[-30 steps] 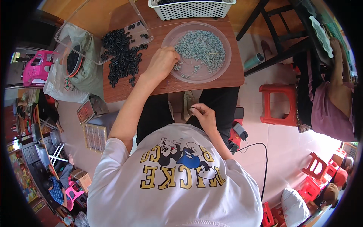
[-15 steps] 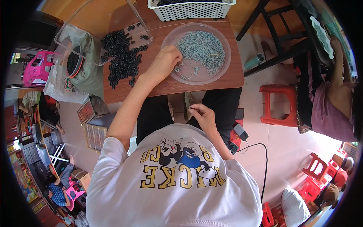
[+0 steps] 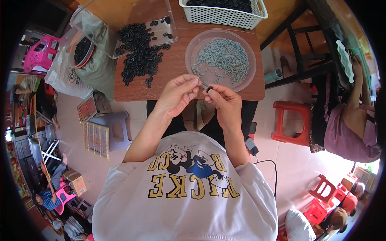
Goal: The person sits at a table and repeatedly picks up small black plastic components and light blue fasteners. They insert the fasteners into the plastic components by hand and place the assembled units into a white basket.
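Observation:
Over the near edge of the brown table, my two hands meet fingertip to fingertip. My left hand is closed in a pinch on what looks like a small screw, mostly hidden by the fingers. A small black plastic piece is pinched between thumb and fingers of my right hand. Just beyond them stands a round clear plastic tub with many silvery screws in it. To its left, a heap of black plastic pieces lies spread on the table.
Behind the tub is a white perforated basket full of black pieces. A clear box lies tipped by the heap. Sacks stand left of the table, a red stool to the right, near another person.
My left hand has left the tub and come back toward me. My right hand has risen from my lap with the black piece, so both hands now meet at the table edge.

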The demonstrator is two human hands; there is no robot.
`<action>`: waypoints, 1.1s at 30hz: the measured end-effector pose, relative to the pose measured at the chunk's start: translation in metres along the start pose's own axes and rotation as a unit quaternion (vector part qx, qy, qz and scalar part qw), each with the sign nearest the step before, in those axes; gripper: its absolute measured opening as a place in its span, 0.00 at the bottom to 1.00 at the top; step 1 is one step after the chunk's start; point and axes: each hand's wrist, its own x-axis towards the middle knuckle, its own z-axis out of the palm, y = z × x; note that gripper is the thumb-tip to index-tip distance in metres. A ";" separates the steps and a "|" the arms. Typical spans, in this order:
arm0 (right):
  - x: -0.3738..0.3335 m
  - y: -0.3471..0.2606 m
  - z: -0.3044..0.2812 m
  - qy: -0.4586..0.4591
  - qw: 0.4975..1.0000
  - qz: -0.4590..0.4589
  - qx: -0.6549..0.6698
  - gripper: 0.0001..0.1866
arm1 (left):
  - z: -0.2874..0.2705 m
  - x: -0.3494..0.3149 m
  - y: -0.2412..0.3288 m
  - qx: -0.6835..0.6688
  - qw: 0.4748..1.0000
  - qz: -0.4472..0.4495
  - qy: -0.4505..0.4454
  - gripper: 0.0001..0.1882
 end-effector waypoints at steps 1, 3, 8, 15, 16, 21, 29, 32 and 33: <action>0.001 0.001 0.003 -0.003 1.000 -0.002 -0.009 0.09 | 0.001 -0.005 -0.001 0.005 1.000 0.012 0.003 0.05; 0.001 0.002 0.007 -0.007 1.000 -0.006 -0.028 0.09 | 0.004 -0.012 -0.002 0.016 0.999 0.033 0.007 0.05; -0.005 0.001 0.019 0.004 0.994 -0.013 -0.107 0.10 | -0.002 -0.021 -0.001 0.035 0.997 0.063 0.019 0.09; -0.009 -0.001 0.024 -0.008 0.991 -0.017 -0.135 0.09 | -0.003 -0.025 -0.001 0.068 0.995 0.069 0.016 0.10; -0.010 -0.002 0.024 -0.009 0.989 -0.019 -0.144 0.09 | -0.003 -0.026 -0.001 0.072 0.995 0.068 0.017 0.11; -0.015 -0.005 0.026 0.012 0.973 -0.034 -0.227 0.09 | -0.003 -0.027 -0.003 0.117 0.990 0.076 0.029 0.10; -0.019 0.005 0.024 0.020 0.964 -0.037 -0.264 0.09 | -0.012 -0.029 -0.010 0.187 0.978 0.084 0.029 0.10; -0.019 0.008 0.023 0.035 0.961 -0.037 -0.273 0.09 | -0.009 -0.028 -0.013 0.164 0.982 0.081 0.051 0.10; -0.019 0.009 0.024 0.043 0.958 -0.039 -0.280 0.09 | -0.007 -0.028 -0.012 0.151 0.983 0.081 0.061 0.10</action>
